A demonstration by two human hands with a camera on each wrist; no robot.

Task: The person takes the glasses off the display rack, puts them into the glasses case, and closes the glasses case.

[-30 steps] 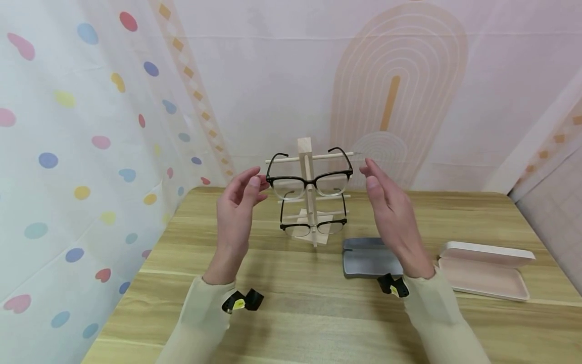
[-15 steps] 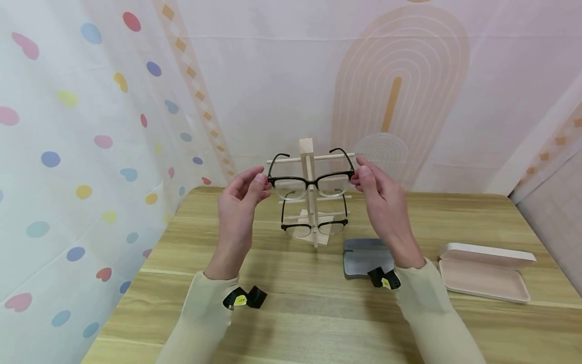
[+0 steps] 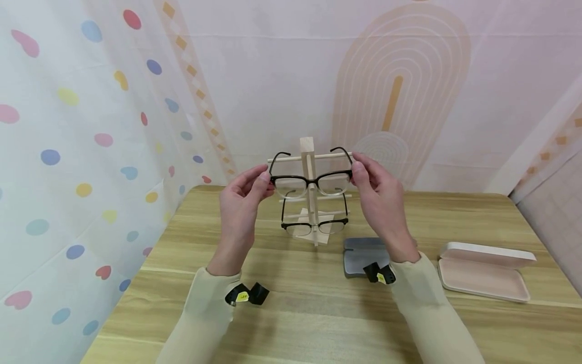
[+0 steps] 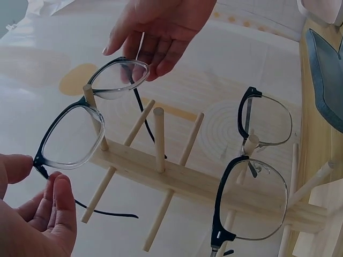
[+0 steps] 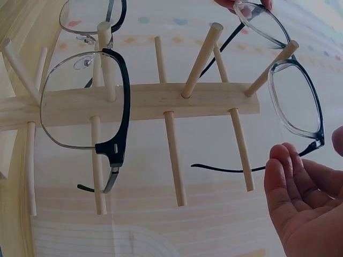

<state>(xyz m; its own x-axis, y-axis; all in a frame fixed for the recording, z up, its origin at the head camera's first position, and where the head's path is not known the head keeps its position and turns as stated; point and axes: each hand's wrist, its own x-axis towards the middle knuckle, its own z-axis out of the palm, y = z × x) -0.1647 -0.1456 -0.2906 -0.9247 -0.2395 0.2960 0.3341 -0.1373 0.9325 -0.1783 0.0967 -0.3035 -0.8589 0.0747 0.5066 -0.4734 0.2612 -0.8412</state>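
Black-topped eyeglasses with clear lower rims point(image 3: 311, 183) rest on the upper pegs of a wooden display stand point(image 3: 307, 147), temples pointing back. My left hand point(image 3: 239, 205) pinches their left hinge corner between thumb and fingertips, as the left wrist view shows. At the opposite corner, my right hand point(image 3: 381, 202) has its fingers at the temple point(image 5: 230, 170) just behind the hinge. In the right wrist view, a small gap shows between its thumb and the hinge. Lower on the stand sits a second pair of eyeglasses, black-browed with thin metal rims point(image 3: 334, 226).
The stand is on a wood-grain table point(image 3: 291, 313). To the right lie an open grey-blue glasses case point(image 3: 354, 260), partly behind my right wrist, and an open white case with a pinkish lining point(image 3: 486, 278). A patterned curtain point(image 3: 254, 76) hangs behind and at left.
My right hand has moved left and in to the right corner of the upper eyeglasses. My left hand has shifted slightly right, onto the left corner. The eyeglasses remain on the pegs.
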